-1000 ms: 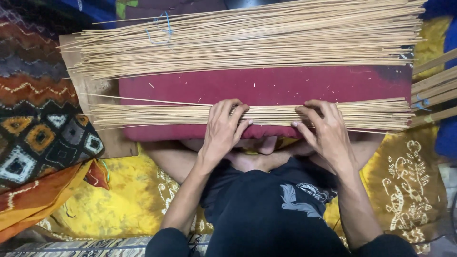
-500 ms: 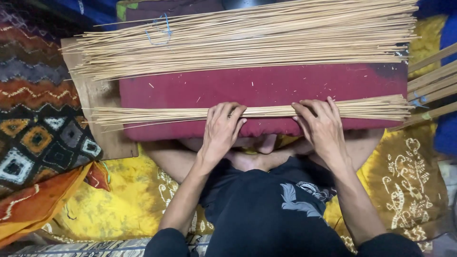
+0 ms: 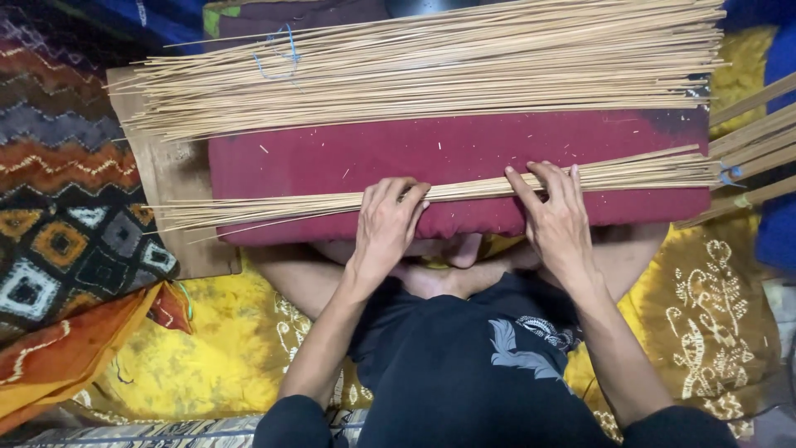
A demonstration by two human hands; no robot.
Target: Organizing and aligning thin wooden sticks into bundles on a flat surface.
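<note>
A dark red cushion lies across my lap on a wooden board. A thin row of pale bamboo sticks stretches along its near edge, tilted up to the right. My left hand presses flat on the sticks near the middle. Further right, my right hand rests its fingers on the same row. A large pile of the same sticks covers the far side of the cushion.
A blue string loops on the big pile. Flat bamboo strips poke in from the right. Patterned cloths lie to the left, yellow printed fabric lies under my legs.
The near row of sticks has been gathered narrower and its right end swung away from me. Both hands stayed on it, the right one shifting slightly forward.
</note>
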